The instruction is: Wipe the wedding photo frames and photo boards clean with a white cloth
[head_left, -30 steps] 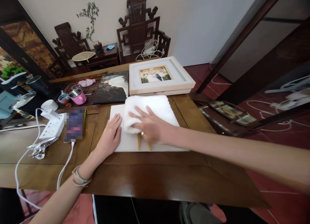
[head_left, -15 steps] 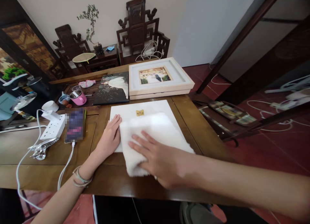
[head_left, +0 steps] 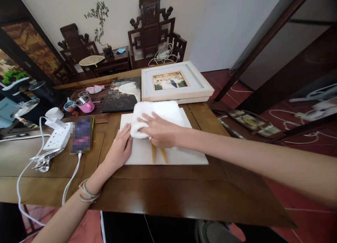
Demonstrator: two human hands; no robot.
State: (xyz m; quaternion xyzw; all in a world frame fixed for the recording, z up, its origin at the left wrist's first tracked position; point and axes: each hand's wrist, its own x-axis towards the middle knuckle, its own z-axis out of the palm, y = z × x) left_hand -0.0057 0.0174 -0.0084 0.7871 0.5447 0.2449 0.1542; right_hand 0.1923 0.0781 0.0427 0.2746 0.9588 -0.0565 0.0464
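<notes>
A white board-like panel [head_left: 181,155] lies flat on the wooden table [head_left: 163,194]. My right hand [head_left: 158,130] presses flat, fingers spread, on a folded white towel [head_left: 163,109] that rests on the far part of the panel. Two tan wooden strips [head_left: 159,155] show on the panel just below that hand. My left hand [head_left: 119,150] lies flat and open on the panel's left edge, holding it down. A bracelet is on my left wrist.
A white picture frame [head_left: 176,83] and a dark photo print [head_left: 122,95] lie beyond the panel. At the left are a phone [head_left: 81,135] on a cable, a white power strip [head_left: 56,137], a pink cup [head_left: 86,104] and a white cup [head_left: 54,113]. Carved chairs stand behind.
Half a second ago my right hand had dragged the towel to the near table edge; now it has pushed the towel back to the panel's far end. My left hand has stayed put.
</notes>
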